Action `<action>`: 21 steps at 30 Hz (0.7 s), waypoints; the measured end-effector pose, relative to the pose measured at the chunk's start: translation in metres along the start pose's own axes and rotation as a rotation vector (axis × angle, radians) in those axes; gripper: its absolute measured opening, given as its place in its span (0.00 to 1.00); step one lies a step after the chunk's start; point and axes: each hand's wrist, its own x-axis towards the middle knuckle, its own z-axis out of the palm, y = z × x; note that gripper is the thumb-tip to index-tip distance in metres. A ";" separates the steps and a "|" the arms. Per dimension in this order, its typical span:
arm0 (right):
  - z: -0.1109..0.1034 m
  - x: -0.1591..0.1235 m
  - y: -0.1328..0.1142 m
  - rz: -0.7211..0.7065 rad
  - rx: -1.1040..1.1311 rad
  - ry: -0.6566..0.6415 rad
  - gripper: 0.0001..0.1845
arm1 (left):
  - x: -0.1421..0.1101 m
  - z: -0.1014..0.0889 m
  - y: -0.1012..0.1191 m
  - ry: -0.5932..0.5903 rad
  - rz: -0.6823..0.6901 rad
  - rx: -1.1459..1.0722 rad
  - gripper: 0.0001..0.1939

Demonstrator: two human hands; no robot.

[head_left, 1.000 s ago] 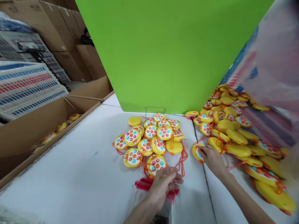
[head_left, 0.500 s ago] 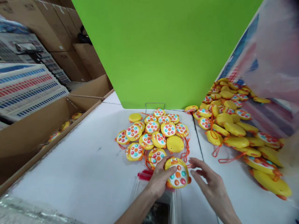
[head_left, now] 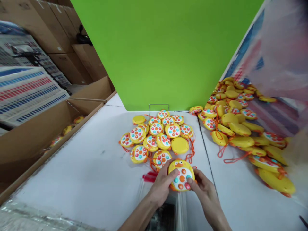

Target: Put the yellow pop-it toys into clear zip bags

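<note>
Here you are, both hands in front of the green board [head_left: 168, 54], a yellow duck-shaped button toy [head_left: 181, 176] between them, face up! Your left hand [head_left: 162, 183] has its fingers clamped on one side of that toy, thumb across the front; your right hand [head_left: 204, 187] grips the other side, thumb by the buttons. Just before the board, a cluster of matching toys [head_left: 156, 129] sits on the white tabletop [head_left: 101, 176]. Right of the board spreads a bigger heap of ducks [head_left: 242, 141], orange cords trailing, and left of it stands an open cardboard carton [head_left: 36, 138].
</note>
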 end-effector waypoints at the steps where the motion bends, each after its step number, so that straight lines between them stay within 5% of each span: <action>1: 0.001 0.000 -0.001 0.017 0.027 -0.025 0.20 | -0.002 -0.001 0.000 0.022 -0.010 0.008 0.20; 5: 0.003 0.000 0.001 0.090 0.140 -0.072 0.18 | -0.007 -0.001 0.003 0.051 0.005 0.129 0.24; 10: 0.010 -0.001 0.012 0.068 0.194 0.042 0.13 | -0.011 0.001 -0.002 0.080 0.061 0.369 0.40; 15: 0.018 -0.005 0.017 0.080 0.093 -0.011 0.18 | -0.011 -0.004 -0.006 0.126 0.089 0.421 0.41; 18: -0.005 0.000 0.018 0.014 -0.146 0.009 0.20 | 0.001 -0.007 0.009 0.224 0.162 0.360 0.42; 21: -0.065 0.013 0.018 -0.057 -0.505 0.220 0.24 | 0.018 -0.012 0.038 0.331 0.285 0.162 0.37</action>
